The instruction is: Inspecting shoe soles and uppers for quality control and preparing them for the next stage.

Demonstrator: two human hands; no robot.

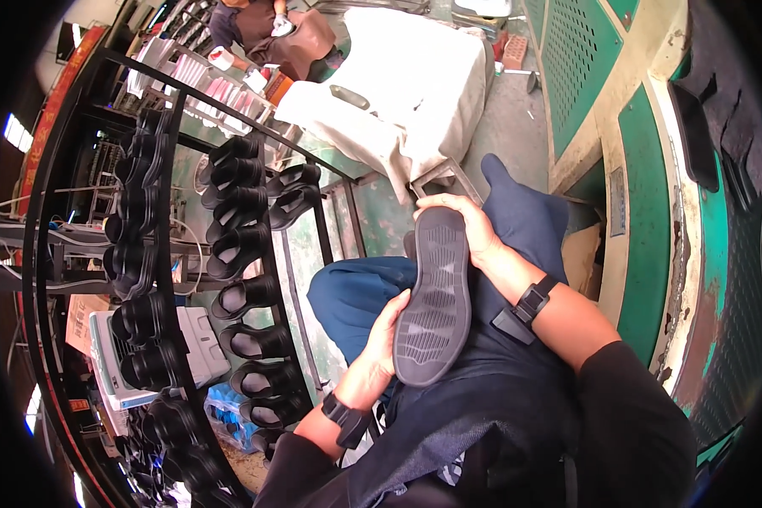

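Note:
A black shoe rests above my lap, its ridged grey-black sole turned up toward me. My right hand is wrapped round its far end, fingers curled over the edge. Along the near left side, my left hand grips the shoe, thumb against the sole's rim. The shoe's upper is mostly hidden beneath the sole. Each of my wrists wears a dark strap with a small box on it.
A black metal rack with rows of black shoes stands at my left. Ahead is a white cloth-covered table. A green and cream machine flanks my right. Another person works at the far left.

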